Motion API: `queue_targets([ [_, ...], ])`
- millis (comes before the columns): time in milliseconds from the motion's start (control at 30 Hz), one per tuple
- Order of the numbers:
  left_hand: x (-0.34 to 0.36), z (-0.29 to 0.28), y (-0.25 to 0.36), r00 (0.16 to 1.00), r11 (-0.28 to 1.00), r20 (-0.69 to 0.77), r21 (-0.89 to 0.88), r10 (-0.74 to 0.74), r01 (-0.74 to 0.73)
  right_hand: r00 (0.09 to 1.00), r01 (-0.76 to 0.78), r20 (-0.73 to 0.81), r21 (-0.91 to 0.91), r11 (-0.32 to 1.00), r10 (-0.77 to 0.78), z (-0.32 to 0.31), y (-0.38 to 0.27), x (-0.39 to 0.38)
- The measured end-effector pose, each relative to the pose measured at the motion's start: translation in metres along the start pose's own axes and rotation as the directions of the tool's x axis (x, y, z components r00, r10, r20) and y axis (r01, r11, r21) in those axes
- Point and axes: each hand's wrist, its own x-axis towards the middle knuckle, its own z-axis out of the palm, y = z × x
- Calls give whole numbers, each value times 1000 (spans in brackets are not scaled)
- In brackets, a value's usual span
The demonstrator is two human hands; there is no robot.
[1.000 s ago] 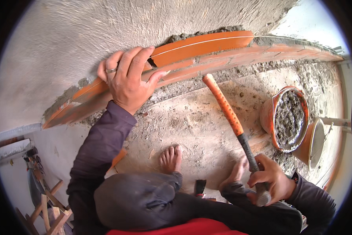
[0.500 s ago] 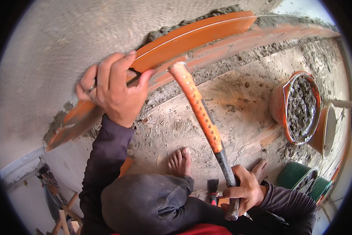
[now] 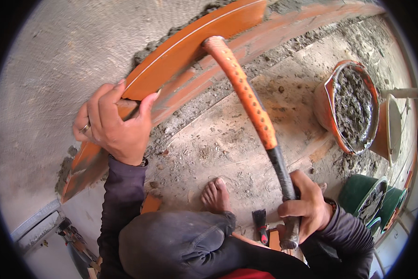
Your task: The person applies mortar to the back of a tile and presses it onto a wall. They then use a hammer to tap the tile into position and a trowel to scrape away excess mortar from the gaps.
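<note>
An orange tile (image 3: pixel 195 39) stands along the low brick wall (image 3: pixel 185 93), with mortar behind its top edge and a pale string line running across it. My left hand (image 3: pixel 118 123), with a ring on one finger, is closed round the tile's near left end, thumb in front and fingers at the top edge. In my right hand (image 3: pixel 304 209) is a hammer (image 3: pixel 246 93), gripped near its dark metal end. Its orange, dimpled handle points away from me, and the handle's butt is against or just in front of the tile's face; contact cannot be told.
An orange bucket of mortar (image 3: pixel 355 109) stands at the right beside a paler bucket (image 3: pixel 390 130). Green buckets (image 3: pixel 365 197) are nearer. A scraper (image 3: pixel 261 223) lies by my bare foot (image 3: pixel 216 194). Mortar crumbs litter the floor along the wall.
The hammer's butt has come up from below the tile to its face. The view has shifted, so the wall sits further left and the buckets appear higher. My left hand stays at the tile's end.
</note>
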Motion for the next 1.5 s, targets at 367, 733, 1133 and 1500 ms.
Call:
queue_targets([
  [367, 3, -1, 3, 997, 997, -35, 52, 67, -65, 997, -62, 36, -19, 998, 62, -16, -5, -8],
  [733, 3, 0, 0, 995, 994, -52, 78, 86, -82, 990, 10, 143, 6, 1000, -11, -2, 3, 4],
  [1133, 4, -1, 2, 999, 1000, -24, -3, 30, -30, 981, 18, 191, 12, 1000, -20, -2, 0, 9],
  [1500, 8, -8, 9, 1000, 998, 17, 67, -7, 5, 964, -74, 243, -160, 984, 112, -19, -11, 2],
])
